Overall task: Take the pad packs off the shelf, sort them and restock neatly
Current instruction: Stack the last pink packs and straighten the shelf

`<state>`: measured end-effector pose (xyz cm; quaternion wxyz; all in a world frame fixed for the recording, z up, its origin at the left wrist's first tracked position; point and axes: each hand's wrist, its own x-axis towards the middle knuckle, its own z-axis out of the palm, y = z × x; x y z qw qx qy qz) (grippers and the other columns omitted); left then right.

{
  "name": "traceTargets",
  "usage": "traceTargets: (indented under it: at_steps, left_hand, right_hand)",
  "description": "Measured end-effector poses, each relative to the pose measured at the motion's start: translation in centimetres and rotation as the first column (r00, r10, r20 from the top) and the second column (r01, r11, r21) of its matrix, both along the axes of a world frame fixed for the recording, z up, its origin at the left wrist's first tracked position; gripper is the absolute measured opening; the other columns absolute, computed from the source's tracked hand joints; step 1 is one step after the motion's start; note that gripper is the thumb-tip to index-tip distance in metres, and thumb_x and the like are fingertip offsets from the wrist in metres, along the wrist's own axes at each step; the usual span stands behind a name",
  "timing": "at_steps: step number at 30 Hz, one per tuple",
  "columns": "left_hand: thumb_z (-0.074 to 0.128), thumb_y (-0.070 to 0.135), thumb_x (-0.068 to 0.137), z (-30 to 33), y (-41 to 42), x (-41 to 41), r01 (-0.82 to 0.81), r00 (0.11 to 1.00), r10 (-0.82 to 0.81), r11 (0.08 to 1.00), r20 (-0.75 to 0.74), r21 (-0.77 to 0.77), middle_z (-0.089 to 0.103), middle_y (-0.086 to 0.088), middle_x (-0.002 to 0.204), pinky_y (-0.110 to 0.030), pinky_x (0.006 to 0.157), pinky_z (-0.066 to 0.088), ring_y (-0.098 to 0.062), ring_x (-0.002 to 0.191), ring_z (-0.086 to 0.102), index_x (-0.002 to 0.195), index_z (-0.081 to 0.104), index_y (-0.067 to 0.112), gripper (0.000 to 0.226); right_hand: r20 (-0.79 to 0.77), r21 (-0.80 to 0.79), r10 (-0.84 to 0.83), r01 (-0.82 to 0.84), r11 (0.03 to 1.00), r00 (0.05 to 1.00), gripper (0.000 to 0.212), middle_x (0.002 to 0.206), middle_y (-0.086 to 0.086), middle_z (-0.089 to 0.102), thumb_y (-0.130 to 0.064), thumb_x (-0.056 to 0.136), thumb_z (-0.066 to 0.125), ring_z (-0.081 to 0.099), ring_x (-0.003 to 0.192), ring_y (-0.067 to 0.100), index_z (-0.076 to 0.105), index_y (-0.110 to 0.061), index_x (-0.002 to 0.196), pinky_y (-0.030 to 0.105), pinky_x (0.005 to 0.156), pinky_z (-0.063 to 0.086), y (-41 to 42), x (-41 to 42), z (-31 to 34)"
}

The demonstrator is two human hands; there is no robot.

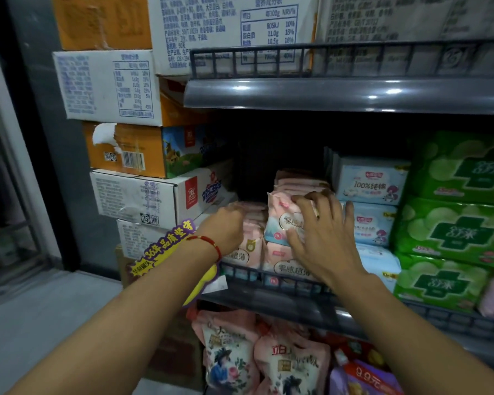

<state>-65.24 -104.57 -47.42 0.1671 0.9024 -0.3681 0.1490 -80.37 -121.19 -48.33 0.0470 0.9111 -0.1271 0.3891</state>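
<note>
1. Our right hand [322, 238] lies over the front of a pink pad pack [280, 220], its fingers [305, 199] hooked over the pack's top edge. Our left hand [226, 226] reaches among the pink packs [251, 246] beside it; we cannot tell whether its fingers are curled or straight, because they are hidden behind the packs.
2. The gripped pack sits on top of the pink stack, at the front of the shelf, behind the wire rail [268, 276].
3. We judge the slick wrapper could slip, or pulling it could drag the loose packs behind it over the rail.
4. The blue-and-white packs [371, 183] press close on the right, so a sideways pull would snag them.
5. The open room is the dark gap above the stack and straight toward us; the upper shelf lip [325, 94] limits how high we can lift.
6. Left of us, stacked cartons [154, 192] crowd our left elbow.
</note>
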Motion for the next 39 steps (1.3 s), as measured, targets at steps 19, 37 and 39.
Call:
traceTargets:
  at_steps: [19,37,39]
  left_hand:
    - [0.081,0.038,0.076,-2.4,-2.6,-6.8,0.049,0.987,-0.103,0.922,-0.123,-0.385,0.071,-0.001,0.108,-0.038,0.088,0.054,-0.022,0.102,0.064,0.112,0.067,0.021,0.042]
    - [0.069,0.005,0.077,-11.2,-1.7,-27.3,0.129,0.931,-0.295,0.817,-0.216,-0.562,0.059,0.004,0.101,-0.035,0.091,0.047,-0.024,0.103,0.057,0.101,0.067,0.02,0.028]
    - [0.067,0.014,0.076,-13.9,-3.1,-29.8,0.162,0.862,-0.355,0.869,-0.361,-0.467,0.064,0.003,0.099,-0.036,0.09,0.05,-0.024,0.102,0.062,0.096,0.07,0.019,0.02]
  right_hand:
    - [-0.111,0.11,0.207,-0.195,0.975,0.972,0.087,0.165,0.002,0.019,-0.051,0.089,0.07,0.01,0.154,0.026,0.023,-0.031,0.159,0.061,0.123,0.016,-1.7,-2.6,1.0]
    - [-0.357,0.368,0.139,0.002,0.93,0.924,0.032,0.123,-0.005,0.059,-0.025,0.092,0.055,0.062,0.11,0.022,0.064,-0.027,0.122,0.042,0.089,0.054,-5.7,-29.8,-9.9]
    - [-0.449,0.42,0.108,0.103,0.902,0.887,0.028,0.12,-0.004,0.064,-0.022,0.095,0.061,0.062,0.106,0.02,0.067,-0.026,0.122,0.031,0.087,0.049,-6.3,-32.5,-9.8]
